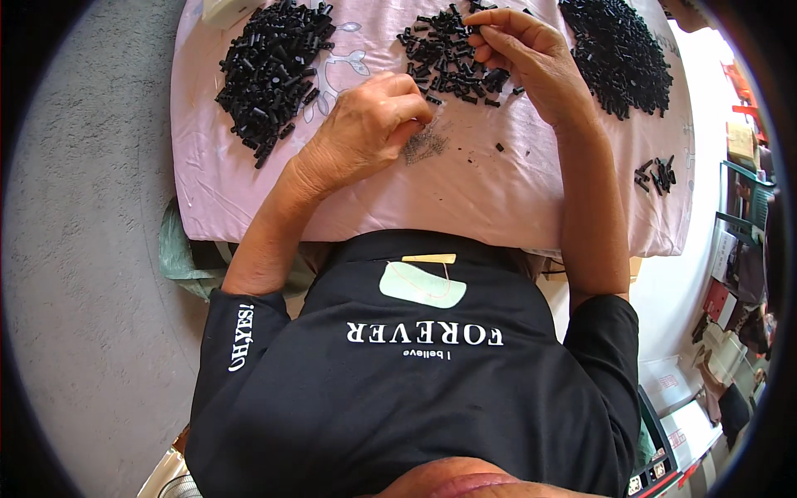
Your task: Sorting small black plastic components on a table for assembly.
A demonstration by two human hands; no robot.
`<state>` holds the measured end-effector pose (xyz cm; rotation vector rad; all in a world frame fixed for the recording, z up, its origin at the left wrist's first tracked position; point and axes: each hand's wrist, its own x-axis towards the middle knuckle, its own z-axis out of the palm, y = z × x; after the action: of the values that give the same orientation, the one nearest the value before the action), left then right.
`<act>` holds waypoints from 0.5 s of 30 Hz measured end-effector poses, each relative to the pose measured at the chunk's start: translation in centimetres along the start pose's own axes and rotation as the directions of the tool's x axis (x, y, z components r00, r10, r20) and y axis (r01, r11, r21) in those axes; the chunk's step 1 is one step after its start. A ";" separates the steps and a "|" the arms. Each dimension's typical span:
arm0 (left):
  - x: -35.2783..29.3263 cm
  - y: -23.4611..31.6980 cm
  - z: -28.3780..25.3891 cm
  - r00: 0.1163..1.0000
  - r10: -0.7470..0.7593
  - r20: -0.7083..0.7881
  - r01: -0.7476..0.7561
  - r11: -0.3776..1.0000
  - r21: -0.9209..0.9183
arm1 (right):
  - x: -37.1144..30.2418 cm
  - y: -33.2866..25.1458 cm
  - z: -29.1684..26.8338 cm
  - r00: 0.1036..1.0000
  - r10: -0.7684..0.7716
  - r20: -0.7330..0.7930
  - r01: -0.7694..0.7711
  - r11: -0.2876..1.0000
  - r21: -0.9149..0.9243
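Black shirt foremost; toward the tabletop's far edge, right hand pinches black piece, best lightly; left hand curled, contents hidden.

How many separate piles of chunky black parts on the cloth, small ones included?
4: large left pile, looser centre pile by the right hand, large right pile, small pile below it. Others may lie beyond the top edge.
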<state>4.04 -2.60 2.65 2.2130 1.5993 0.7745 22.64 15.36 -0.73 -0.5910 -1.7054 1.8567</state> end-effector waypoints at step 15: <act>0.5 1.0 -0.4 0.986 -0.144 -0.086 0.128 0.977 -0.173 | -0.5 -0.2 0.4 0.993 0.031 0.115 -0.021 0.996 -0.085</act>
<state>4.74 -2.48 3.67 1.9547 1.6461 0.9529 22.76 14.72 -0.47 -0.5493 -1.8670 1.8781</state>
